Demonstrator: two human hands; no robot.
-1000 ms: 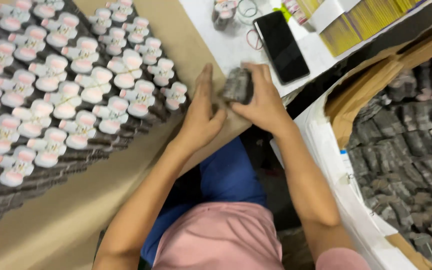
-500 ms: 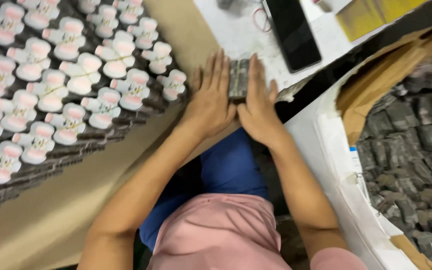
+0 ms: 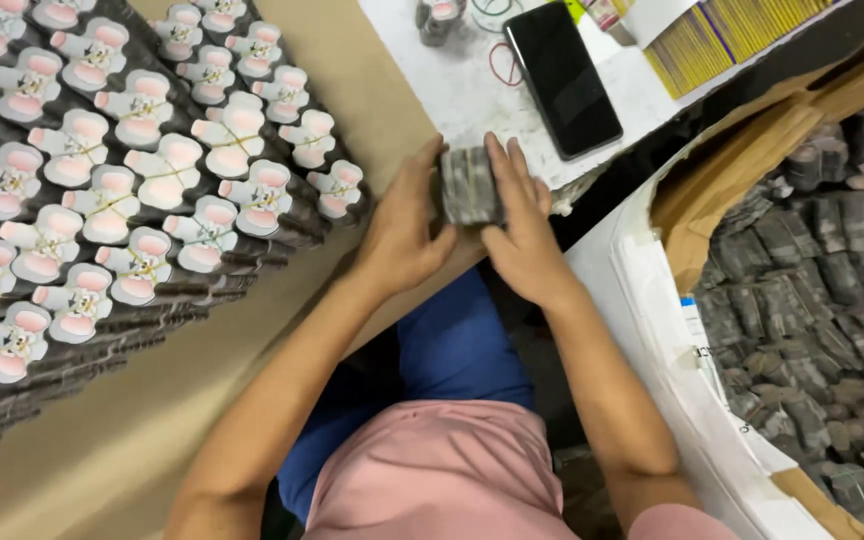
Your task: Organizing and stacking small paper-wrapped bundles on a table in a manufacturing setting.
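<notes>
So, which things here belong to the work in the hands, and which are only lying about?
In the work:
- grey stack, pressed between left hand and right hand
- banded bundles on the cardboard sheet
- loose grey pieces in the box

Lying about:
- black phone
- rubber bands
- yellow stacks

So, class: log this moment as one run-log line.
left hand: pressing grey stack | right hand: pressing same stack | stack: on white table edge | black phone: beside
</notes>
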